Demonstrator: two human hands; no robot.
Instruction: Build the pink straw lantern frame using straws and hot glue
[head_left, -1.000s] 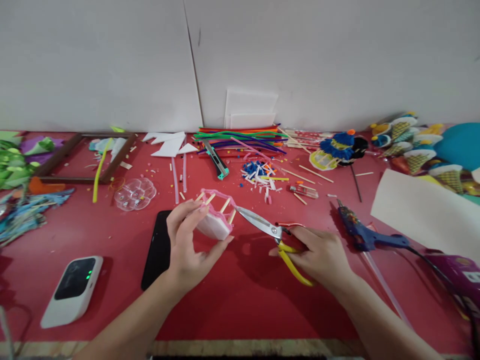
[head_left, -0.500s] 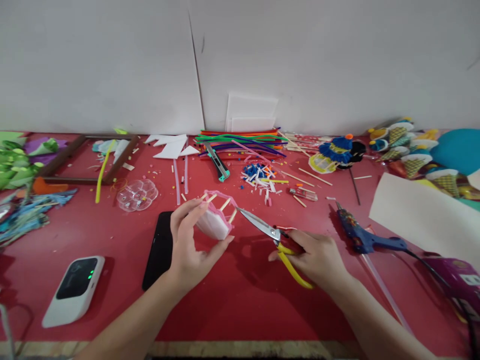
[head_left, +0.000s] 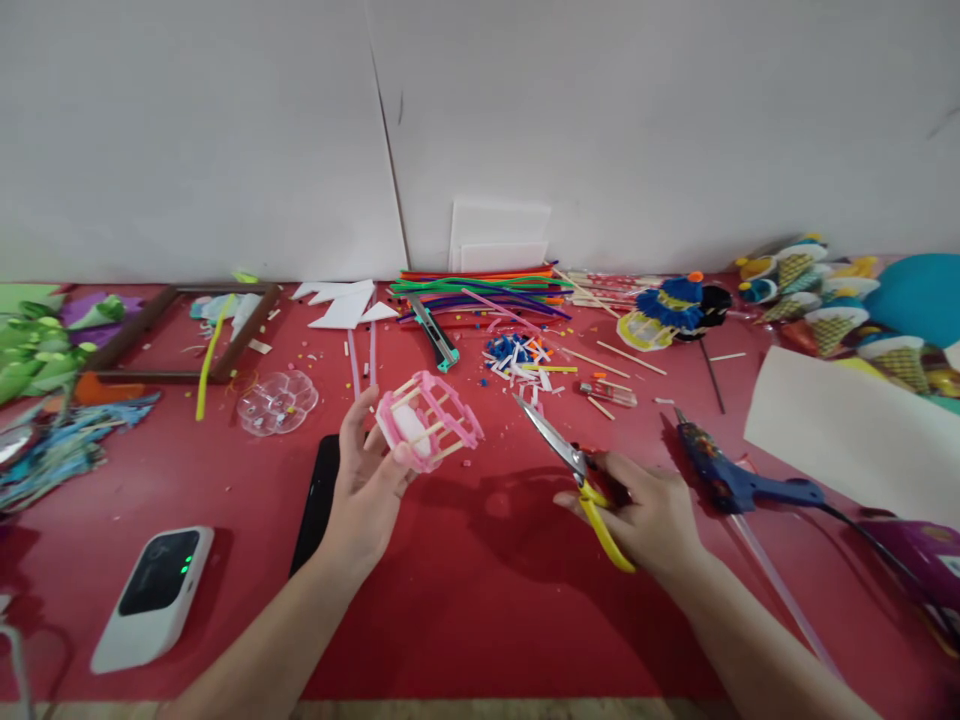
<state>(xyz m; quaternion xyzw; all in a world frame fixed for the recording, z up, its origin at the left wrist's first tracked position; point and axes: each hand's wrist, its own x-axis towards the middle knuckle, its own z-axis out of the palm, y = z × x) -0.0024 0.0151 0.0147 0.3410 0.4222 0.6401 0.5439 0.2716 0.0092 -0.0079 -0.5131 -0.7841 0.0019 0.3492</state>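
My left hand (head_left: 369, 495) grips a small pink craft frame (head_left: 427, 420) by its base, fingers behind and thumb in front. Thin wooden sticks join its two pink rings, and a white piece sits inside the base. The frame is tilted, its open ring facing right. In my right hand (head_left: 649, 515) is a pair of scissors (head_left: 574, 465) with yellow handles. The blades look closed and point up and left, apart from the frame. A black phone (head_left: 316, 505) lies partly under my left forearm.
A blue glue gun (head_left: 724, 475) with a cable lies at right. Behind my hands are a utility knife (head_left: 435, 335), pipe cleaners (head_left: 487, 285), cut scraps (head_left: 517, 358) and a blue-topped craft model (head_left: 667, 310). A white device (head_left: 154, 595) sits at left.
My left hand has turned the pink frame so its open ring faces right and towards me. My right hand has drawn the scissors away to the right, off the frame.
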